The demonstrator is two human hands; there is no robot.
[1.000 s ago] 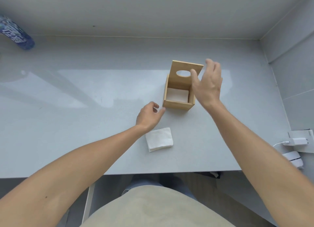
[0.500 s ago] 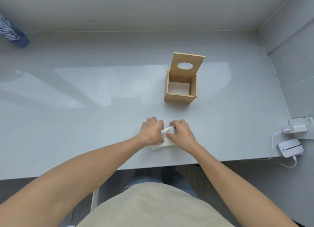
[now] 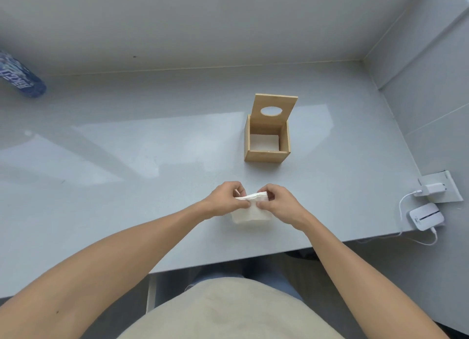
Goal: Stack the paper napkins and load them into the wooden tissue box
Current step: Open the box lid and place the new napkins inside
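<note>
A small stack of white paper napkins (image 3: 251, 213) is held on edge just above the grey table, near its front edge. My left hand (image 3: 224, 201) pinches the stack's left side and my right hand (image 3: 280, 204) pinches its right side. The wooden tissue box (image 3: 267, 157) stands farther back and a little to the right, apart from both hands. Its hinged lid (image 3: 275, 105), with an oval hole, is tipped up at the back. White napkins (image 3: 264, 142) lie flat inside the box.
A blue bottle (image 3: 21, 78) lies at the table's far left. At the right edge sit a white charger plug (image 3: 434, 187) on a card and a white device (image 3: 426, 216) with a cable. Grey walls close the back and right.
My right hand came back from the box lid and both hands closed on the napkin stack, then lifted it off the table and tilted it on edge.
</note>
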